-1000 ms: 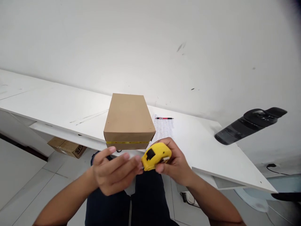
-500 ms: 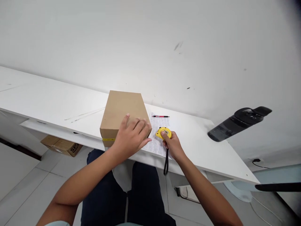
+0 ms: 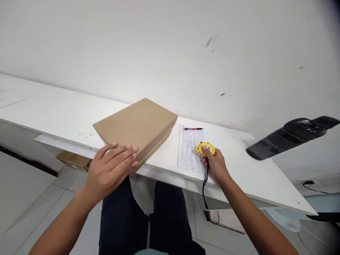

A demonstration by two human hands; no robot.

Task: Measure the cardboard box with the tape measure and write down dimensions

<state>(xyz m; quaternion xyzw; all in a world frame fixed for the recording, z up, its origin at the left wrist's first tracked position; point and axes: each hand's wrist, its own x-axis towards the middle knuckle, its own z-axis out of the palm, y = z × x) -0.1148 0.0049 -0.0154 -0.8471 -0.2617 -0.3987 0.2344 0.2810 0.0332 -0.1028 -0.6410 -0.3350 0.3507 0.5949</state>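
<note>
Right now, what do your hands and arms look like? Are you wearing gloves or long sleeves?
No gloves! My left hand and right hand are both bare. I can't see any ring, watch or bracelet on them. No sleeve shows on my left forearm or right forearm either.

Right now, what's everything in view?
wall: 1, white, background
desk: 1, white, against wall
box: 1, brown, on desk
paper: 1, white, right of box
pen: 1, red, on paper
tape measure: 1, yellow, over paper
bottle: 1, dark, on desk
carton: 1, brown, under desk
plug: 1, black, lower wall
floor: 1, grey, below
unclear items: uncounted, mixed, lower right
trousers: 1, navy, lower centre
left fingers: 1 set, on box
right fingers: 1 set, on tape measure
</note>
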